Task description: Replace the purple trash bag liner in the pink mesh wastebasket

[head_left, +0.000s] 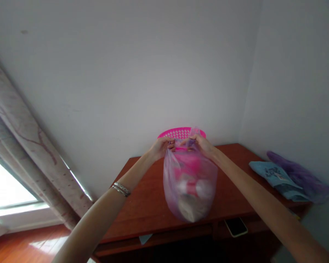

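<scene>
A thin, see-through purple plastic bag hangs at the front of the desk, with pinkish and whitish contents blurred inside it. My left hand pinches the gathered top of the bag on its left side. On the right side of the same top, my right hand is closed around the plastic. Both hands are close together, the bag's neck stretched between them. Directly behind stands a bright pink basket with a holed rim; the bag and hands hide most of it. What exactly lies in the bag is too blurred to name.
The reddish-brown wooden desk stands against the pale wall. At its right end lie a light blue packet and a crumpled purple plastic bag. A phone rests at the front edge. Curtains hang by the window at left.
</scene>
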Demonstrator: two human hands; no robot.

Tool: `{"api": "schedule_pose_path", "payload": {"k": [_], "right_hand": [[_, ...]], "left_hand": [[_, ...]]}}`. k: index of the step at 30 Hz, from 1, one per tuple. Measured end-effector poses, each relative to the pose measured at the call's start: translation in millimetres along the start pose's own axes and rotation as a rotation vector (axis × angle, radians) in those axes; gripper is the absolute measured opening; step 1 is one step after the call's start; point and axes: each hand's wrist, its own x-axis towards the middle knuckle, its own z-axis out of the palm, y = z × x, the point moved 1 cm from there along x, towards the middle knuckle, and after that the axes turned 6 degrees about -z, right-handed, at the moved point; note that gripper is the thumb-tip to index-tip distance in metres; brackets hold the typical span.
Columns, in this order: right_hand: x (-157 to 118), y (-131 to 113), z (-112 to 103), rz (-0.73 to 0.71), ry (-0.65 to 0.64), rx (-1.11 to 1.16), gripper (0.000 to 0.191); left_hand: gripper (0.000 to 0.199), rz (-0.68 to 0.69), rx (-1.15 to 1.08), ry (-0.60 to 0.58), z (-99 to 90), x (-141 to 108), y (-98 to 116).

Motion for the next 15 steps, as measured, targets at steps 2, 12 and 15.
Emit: {"api": "schedule_pose_path", "payload": {"k": [2, 12, 15], "right_hand": [[-1, 0, -2, -0.024, -0.070, -0.215, 0.041], [-8, -17, 14, -0.248, 0.036, -0.623, 0.033], [-10, -14, 20, -0.325, 0.074, -0.565, 0.027]], "left_hand": [[0.020, 0.007, -0.025, 0.004, 3.1, -2, 1], [0.032, 0.015, -0.014, 0.158, 6.6, -2, 1], [0.026, -0.025, 0.045, 0.267, 6.9, 1, 0]]}}
